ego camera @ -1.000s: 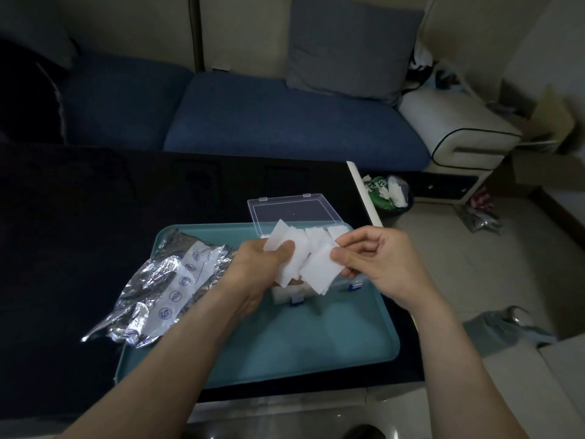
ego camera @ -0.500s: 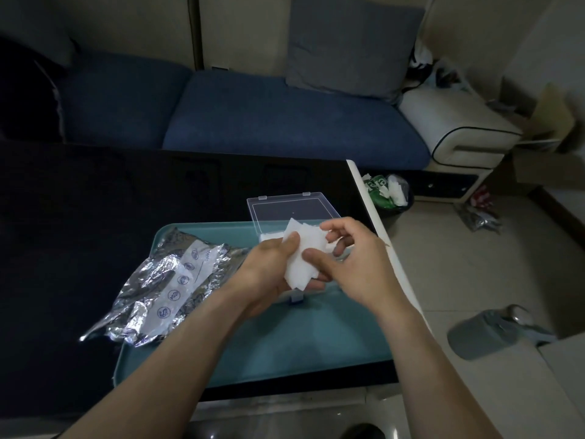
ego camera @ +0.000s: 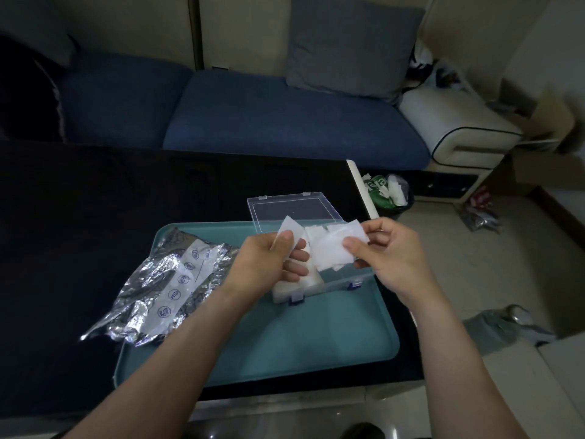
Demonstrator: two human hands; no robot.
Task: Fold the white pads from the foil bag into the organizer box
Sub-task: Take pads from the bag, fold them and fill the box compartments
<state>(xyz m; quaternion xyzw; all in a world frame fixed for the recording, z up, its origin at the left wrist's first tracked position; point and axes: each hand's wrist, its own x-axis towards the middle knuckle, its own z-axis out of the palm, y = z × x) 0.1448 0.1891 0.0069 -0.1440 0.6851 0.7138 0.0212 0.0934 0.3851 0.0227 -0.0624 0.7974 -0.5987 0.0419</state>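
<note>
While I hold one pad (ego camera: 334, 248) just above the box (ego camera: 316, 282), my right hand (ego camera: 389, 251) pinches its right edge and my left hand (ego camera: 269, 264) pinches a second pad (ego camera: 289, 231). My advice: bring corner to corner, crease flat, then lower it into the box beside those already stacked. Left of the box, on the tray (ego camera: 316, 343), lies the foil bag (ego camera: 158, 286); its label shows round symbols, too small to read.
</note>
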